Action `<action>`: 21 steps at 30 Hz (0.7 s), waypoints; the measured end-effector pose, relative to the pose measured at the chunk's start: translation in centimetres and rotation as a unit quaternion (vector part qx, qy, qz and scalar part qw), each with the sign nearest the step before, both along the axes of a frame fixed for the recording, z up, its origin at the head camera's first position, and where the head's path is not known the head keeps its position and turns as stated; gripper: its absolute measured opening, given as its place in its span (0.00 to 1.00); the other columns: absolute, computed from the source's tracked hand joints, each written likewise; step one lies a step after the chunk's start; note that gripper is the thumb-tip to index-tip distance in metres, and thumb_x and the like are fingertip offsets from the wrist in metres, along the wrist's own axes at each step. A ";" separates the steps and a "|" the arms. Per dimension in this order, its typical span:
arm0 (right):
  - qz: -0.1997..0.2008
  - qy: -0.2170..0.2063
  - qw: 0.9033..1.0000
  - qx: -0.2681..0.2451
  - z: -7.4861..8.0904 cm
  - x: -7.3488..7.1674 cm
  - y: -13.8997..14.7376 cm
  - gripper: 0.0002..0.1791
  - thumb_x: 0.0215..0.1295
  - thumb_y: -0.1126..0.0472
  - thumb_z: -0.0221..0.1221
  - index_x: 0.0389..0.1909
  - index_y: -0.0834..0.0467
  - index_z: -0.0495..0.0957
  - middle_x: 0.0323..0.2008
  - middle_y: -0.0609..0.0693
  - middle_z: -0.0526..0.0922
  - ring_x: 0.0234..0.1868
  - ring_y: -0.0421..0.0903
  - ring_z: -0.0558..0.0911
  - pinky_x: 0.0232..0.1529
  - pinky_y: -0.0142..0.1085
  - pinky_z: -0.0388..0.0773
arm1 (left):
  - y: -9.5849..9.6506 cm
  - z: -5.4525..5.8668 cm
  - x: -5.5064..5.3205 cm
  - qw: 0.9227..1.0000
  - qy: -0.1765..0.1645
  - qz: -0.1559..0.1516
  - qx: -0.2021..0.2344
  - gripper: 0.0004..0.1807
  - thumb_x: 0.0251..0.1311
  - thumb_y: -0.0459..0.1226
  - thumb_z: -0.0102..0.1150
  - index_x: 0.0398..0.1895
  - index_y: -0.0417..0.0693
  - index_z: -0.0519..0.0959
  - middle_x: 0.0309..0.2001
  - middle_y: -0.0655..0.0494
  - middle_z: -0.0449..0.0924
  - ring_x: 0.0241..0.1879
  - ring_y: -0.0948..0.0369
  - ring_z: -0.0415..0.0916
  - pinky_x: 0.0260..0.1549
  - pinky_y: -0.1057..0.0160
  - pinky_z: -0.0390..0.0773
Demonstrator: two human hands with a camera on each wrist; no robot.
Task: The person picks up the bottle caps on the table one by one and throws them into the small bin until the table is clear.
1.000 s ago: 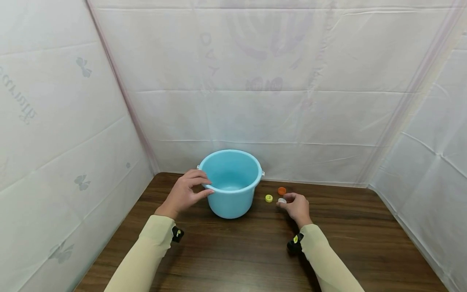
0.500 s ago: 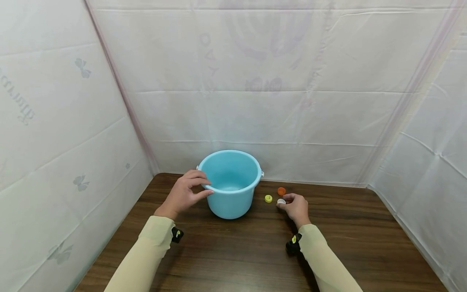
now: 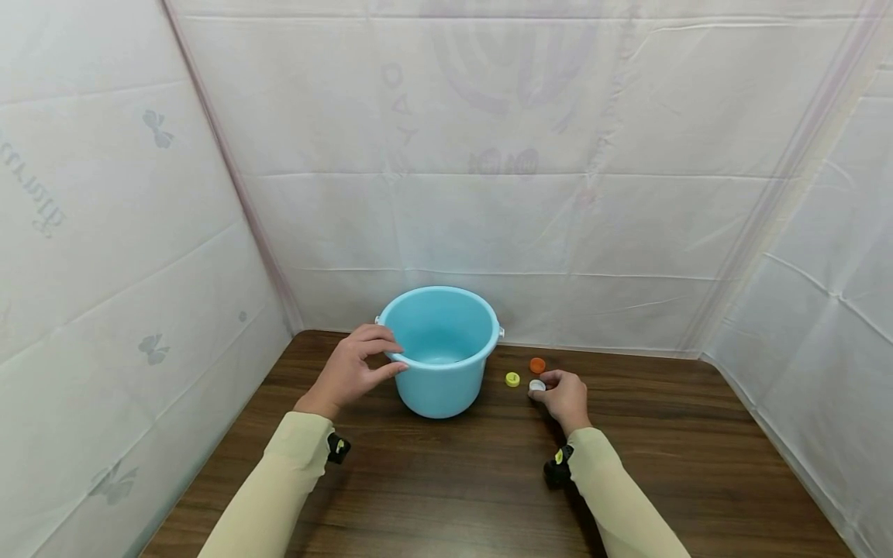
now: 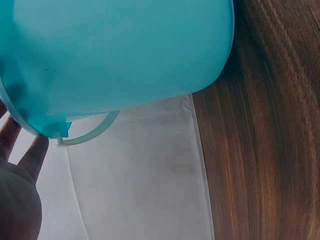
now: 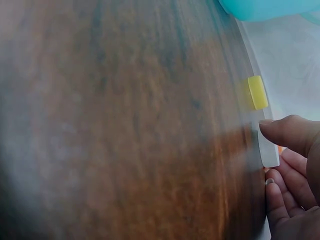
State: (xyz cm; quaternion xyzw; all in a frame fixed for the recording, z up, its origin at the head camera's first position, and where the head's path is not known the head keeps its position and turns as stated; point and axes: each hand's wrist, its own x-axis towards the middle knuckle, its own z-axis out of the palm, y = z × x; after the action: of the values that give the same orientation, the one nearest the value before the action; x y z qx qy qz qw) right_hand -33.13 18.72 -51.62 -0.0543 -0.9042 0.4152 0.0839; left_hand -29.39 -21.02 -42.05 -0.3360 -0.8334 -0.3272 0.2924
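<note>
White sheeting (image 3: 488, 225) backs the desk (image 3: 446, 480); near its far edge, your left hand (image 3: 352, 368) grips the bucket (image 3: 441, 391) by its rim, your right hand (image 3: 568, 399) pinches the white cap (image 3: 536, 385).

Smooth plastic bucket (image 3: 442, 391), glossy wood-grain table (image 3: 446, 488), creased sheeting (image 3: 488, 225).

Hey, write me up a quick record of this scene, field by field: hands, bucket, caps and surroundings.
Left hand: holds the rim of the blue bucket
Right hand: pinches the white cap
Bucket position: upright on the wood-grain table
Bucket contents: unclear, bottom partly hidden
Yellow cap: between bucket and white cap
Orange cap: behind the white cap
Backdrop: pale sheets behind and both sides
</note>
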 end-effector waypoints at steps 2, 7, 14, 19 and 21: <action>0.000 -0.003 1.000 0.002 0.1 0.1 -0.1 0.18 0.54 0.63 0.77 0.45 0.65 0.86 0.41 0.60 0.87 0.45 0.55 0.84 0.50 0.51 0.83 | 0.0 0.0 0.0 1.000 -0.002 -0.003 0.003 0.13 0.48 0.40 0.81 0.37 0.48 0.90 0.44 0.60 0.85 0.53 0.57 0.78 0.67 0.57 0.76; 0.000 -0.009 1.000 0.002 0.2 0.2 -0.1 0.19 0.54 0.64 0.76 0.46 0.64 0.86 0.42 0.59 0.87 0.45 0.55 0.84 0.51 0.52 0.83 | 0.0 0.0 0.0 1.000 -0.003 -0.003 0.005 0.13 0.48 0.40 0.82 0.37 0.49 0.90 0.44 0.60 0.85 0.53 0.58 0.78 0.68 0.58 0.75; 0.003 0.003 1.000 0.001 0.0 0.2 0.1 0.17 0.54 0.64 0.76 0.45 0.64 0.87 0.41 0.59 0.88 0.45 0.56 0.85 0.51 0.53 0.83 | 0.1 -0.1 -0.1 1.000 0.006 -0.004 0.010 0.12 0.48 0.38 0.82 0.37 0.54 0.90 0.43 0.60 0.86 0.52 0.57 0.79 0.66 0.50 0.77; 0.005 0.005 1.000 0.002 -0.1 0.2 0.2 0.17 0.54 0.63 0.76 0.44 0.64 0.87 0.41 0.59 0.88 0.45 0.56 0.85 0.51 0.53 0.83 | 0.1 -0.1 0.0 1.000 0.002 -0.002 0.010 0.12 0.48 0.38 0.82 0.37 0.54 0.90 0.43 0.60 0.86 0.52 0.57 0.79 0.65 0.50 0.78; 0.007 0.005 1.000 0.004 -0.2 0.1 0.2 0.16 0.54 0.63 0.76 0.44 0.64 0.87 0.41 0.59 0.88 0.44 0.55 0.85 0.51 0.53 0.83 | 0.1 0.0 0.0 1.000 0.000 0.000 0.007 0.12 0.48 0.39 0.82 0.37 0.54 0.90 0.43 0.61 0.86 0.52 0.57 0.79 0.65 0.51 0.78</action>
State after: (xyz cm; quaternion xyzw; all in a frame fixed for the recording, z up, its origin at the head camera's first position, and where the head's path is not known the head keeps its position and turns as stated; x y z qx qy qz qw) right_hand -33.00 18.96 -51.79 -0.0459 -0.9059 0.4122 0.0855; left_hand -29.38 -20.95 -42.10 -0.3341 -0.8307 -0.3334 0.2951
